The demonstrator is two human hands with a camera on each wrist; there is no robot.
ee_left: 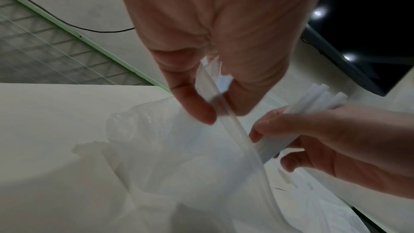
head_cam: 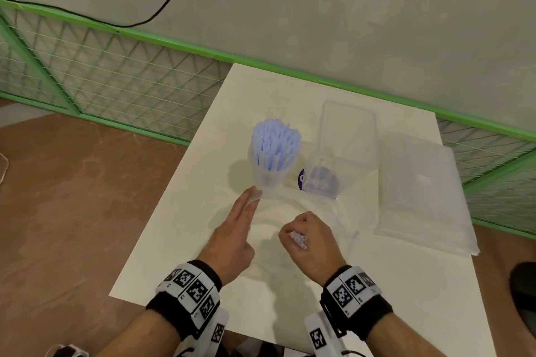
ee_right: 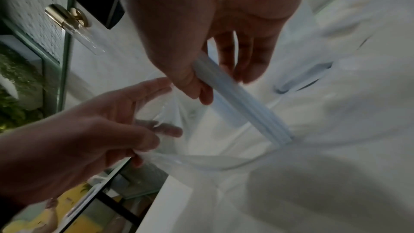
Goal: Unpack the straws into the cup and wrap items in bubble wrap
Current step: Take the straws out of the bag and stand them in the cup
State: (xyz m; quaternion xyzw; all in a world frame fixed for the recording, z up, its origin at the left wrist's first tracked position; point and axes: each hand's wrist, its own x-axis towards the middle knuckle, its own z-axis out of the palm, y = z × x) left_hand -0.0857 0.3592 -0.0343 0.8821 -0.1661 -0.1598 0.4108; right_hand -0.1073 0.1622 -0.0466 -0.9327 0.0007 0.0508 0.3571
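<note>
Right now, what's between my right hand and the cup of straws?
In the head view, only the clear plastic bag, which the left hand holds open, lies between the right hand and the cup.

We cannot trace the clear bag (head_cam: 304,211) on the worktop (head_cam: 179,235) in the head view; it is nearly invisible against the white surface, and its outline is lost. The straws (head_cam: 298,239) in the right hand (head_cam: 310,236) show only as a few tips there, the rest hidden by the curled fingers. In the right wrist view their far ends sink into the bag's folds (ee_right: 280,141). The left hand's (ee_left: 212,42) grip on the bag edge is smeared by motion blur. Behind the clear box (head_cam: 342,153) a purple object (head_cam: 301,180) is mostly hidden; we cannot identify it. A dark shape (head_cam: 525,290) is cut off by the right edge.
</note>
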